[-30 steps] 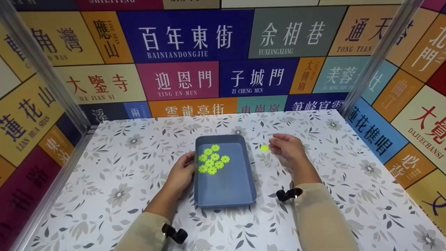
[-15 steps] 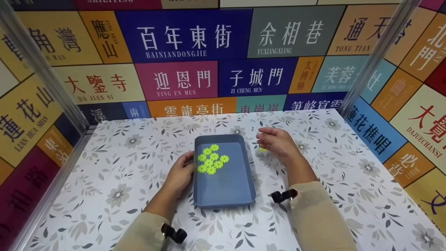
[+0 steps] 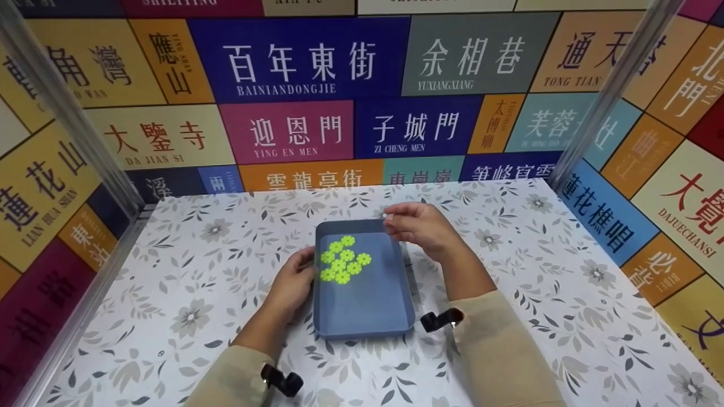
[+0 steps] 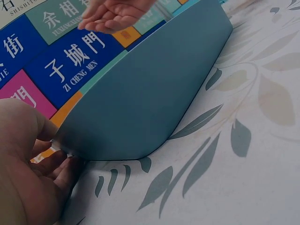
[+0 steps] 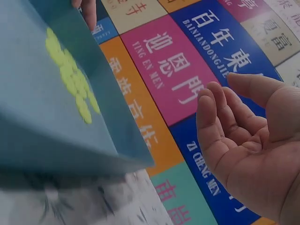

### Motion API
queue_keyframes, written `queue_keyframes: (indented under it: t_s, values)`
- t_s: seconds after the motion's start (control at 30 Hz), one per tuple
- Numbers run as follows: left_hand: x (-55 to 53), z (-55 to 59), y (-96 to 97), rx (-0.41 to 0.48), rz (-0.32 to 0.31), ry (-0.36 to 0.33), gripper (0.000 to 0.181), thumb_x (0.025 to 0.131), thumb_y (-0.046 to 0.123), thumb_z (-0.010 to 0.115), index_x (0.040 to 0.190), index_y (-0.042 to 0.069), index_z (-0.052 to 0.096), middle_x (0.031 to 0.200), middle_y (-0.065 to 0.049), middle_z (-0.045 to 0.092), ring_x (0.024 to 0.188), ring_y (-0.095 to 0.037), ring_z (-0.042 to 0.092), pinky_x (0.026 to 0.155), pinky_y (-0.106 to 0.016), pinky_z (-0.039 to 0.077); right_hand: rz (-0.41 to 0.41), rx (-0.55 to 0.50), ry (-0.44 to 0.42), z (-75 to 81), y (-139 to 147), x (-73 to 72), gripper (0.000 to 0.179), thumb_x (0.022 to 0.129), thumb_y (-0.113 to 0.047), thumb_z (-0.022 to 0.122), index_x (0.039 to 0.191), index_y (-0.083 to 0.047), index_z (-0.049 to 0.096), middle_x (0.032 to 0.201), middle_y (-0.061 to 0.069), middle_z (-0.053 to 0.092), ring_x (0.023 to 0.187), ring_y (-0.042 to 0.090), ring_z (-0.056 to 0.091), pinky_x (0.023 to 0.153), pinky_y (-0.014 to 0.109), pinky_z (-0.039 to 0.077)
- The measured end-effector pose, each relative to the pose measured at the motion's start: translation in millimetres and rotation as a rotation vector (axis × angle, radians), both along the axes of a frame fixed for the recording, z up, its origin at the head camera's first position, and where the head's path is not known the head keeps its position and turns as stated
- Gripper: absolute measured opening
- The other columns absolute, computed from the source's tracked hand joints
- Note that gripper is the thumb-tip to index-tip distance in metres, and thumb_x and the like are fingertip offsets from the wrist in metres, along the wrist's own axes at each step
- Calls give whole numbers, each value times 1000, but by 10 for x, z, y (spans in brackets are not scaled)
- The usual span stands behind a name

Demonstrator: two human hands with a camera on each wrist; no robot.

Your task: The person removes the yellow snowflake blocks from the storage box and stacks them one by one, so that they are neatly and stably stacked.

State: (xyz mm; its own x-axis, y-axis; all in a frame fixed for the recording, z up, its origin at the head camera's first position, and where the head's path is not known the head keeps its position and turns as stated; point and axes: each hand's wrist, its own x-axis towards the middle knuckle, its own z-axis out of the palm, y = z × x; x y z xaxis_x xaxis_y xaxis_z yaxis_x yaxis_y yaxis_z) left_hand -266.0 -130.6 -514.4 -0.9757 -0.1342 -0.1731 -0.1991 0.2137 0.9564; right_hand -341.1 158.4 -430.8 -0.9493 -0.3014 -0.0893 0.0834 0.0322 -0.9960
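Shifted leftward since the earlier frame with the right hand, now just at the upper right rim of a grey-blue, shallow, rectangular tray. Relaxed and loosely bent in the fingers there, thumb apart, with nothing visible held. Pinched at its left side by the fingers of the left hand, probably to keep it steady. Clustered in the tray's upper left, and likely kept from straying by the raised sides: bright yellow-green, flower-shaped pieces. Under the tray, at mid-frame, a white worktop printed with grey flowers and leaves. Backed along the top and both edges by multicoloured panelled walls with Chinese characters, shiny posts at the corners.
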Motion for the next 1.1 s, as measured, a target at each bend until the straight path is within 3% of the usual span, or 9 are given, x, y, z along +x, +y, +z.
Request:
queue_keyframes:
  t_s: [0.1, 0.4, 0.73, 0.87, 1.1]
  values:
    - [4, 5, -3, -8, -2, -3, 55, 103, 17, 58, 158, 19, 52, 163, -5, 53, 155, -29, 47, 132, -49, 35, 28, 7, -14, -9, -133, -43, 29, 100, -13, 74, 127, -2, 71, 104, 5, 78, 92, 19, 75, 84, 30, 66]
    - [24, 4, -6, -5, -10, 32, 55, 102, 16, 57, 157, 15, 52, 161, -9, 55, 152, -31, 50, 130, -48, 38, 76, 108, -105, -185, -392, -233, 34, 97, -17, 79, 129, -5, 72, 115, 10, 77, 103, 27, 75, 95, 40, 66]
    - [25, 18, -8, -19, -2, -1, 55, 103, 18, 56, 157, 19, 52, 162, -5, 55, 153, -29, 49, 132, -48, 36, 188, 566, 44, -360, -504, -344, 38, 91, -15, 79, 127, -5, 75, 114, 5, 76, 94, 17, 72, 88, 33, 62]
    - [29, 21, -11, -30, 0, -3, 54, 103, 18, 55, 158, 21, 52, 163, -4, 53, 154, -29, 48, 132, -49, 35, 248, 647, 95, -408, -513, -340, 38, 90, -5, 79, 128, -8, 75, 116, 8, 79, 103, 20, 73, 91, 34, 62]
    - [28, 14, -12, -21, -2, 0, 54, 104, 19, 57, 158, 20, 52, 163, -5, 53, 155, -29, 48, 132, -49, 35, 332, 700, 101, -435, -532, -330, 40, 89, 3, 74, 127, -9, 75, 121, 9, 78, 112, 26, 72, 96, 40, 62]
